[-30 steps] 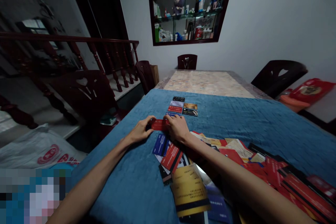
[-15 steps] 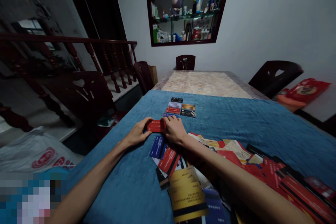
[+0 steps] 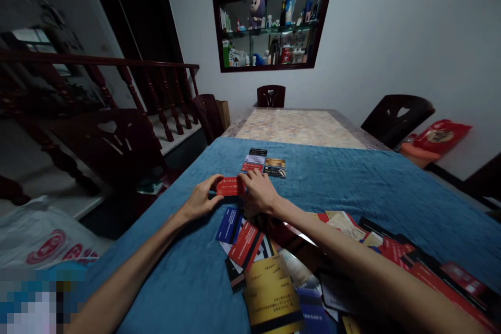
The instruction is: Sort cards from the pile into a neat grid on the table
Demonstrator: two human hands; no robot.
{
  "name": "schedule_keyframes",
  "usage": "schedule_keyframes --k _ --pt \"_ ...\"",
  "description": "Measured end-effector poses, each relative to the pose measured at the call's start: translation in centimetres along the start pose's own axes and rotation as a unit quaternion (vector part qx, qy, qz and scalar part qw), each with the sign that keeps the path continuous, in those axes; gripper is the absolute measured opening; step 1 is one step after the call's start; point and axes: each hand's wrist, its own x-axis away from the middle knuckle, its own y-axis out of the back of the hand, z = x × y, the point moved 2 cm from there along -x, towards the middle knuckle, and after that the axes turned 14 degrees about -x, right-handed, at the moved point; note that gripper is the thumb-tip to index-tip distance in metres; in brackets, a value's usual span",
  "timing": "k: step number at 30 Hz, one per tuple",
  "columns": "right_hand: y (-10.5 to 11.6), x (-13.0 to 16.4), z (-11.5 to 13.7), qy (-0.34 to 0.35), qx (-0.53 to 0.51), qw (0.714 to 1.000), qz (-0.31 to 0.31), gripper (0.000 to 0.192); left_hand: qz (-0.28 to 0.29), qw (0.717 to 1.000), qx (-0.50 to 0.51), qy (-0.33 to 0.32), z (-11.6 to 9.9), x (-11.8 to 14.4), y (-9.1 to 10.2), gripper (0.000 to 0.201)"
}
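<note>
A red card [image 3: 228,186] is held just above the blue cloth [image 3: 352,182] between both hands. My left hand [image 3: 200,199] grips its left end and my right hand [image 3: 257,193] grips its right end. Just beyond the hands lies a small tidy group of cards [image 3: 264,163] in two short columns. Below and to the right of my hands spreads a loose heap of cards [image 3: 274,266], red, blue, gold and black. My right forearm lies across that heap and hides part of it.
The blue cloth covers the near half of a long table; the far half shows a patterned top [image 3: 297,128]. Dark wooden chairs [image 3: 117,141] stand around it. A wall niche [image 3: 270,21] holds bottles and a plush toy. A red bag [image 3: 440,135] sits at right.
Both hands still hold the red card, which now sits a little nearer the tidy group. The view has shifted slightly to the right and downward.
</note>
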Motion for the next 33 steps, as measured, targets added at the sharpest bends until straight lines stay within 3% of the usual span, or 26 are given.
schedule_keyframes --k 11,26,33 --pt "3.2 0.6 -4.8 -0.001 0.019 0.999 -0.041 0.050 0.034 0.996 -0.015 -0.086 -2.7 -6.4 -0.7 0.048" --pt "4.9 -2.2 -15.7 -0.033 -0.043 0.995 -0.080 0.030 0.049 0.986 -0.036 -0.154 -3.4 -18.4 -7.0 0.042" --pt "4.4 -4.8 -20.3 -0.051 -0.060 0.993 -0.090 0.035 0.075 0.986 -0.080 -0.127 -2.6 -22.8 -9.5 0.039"
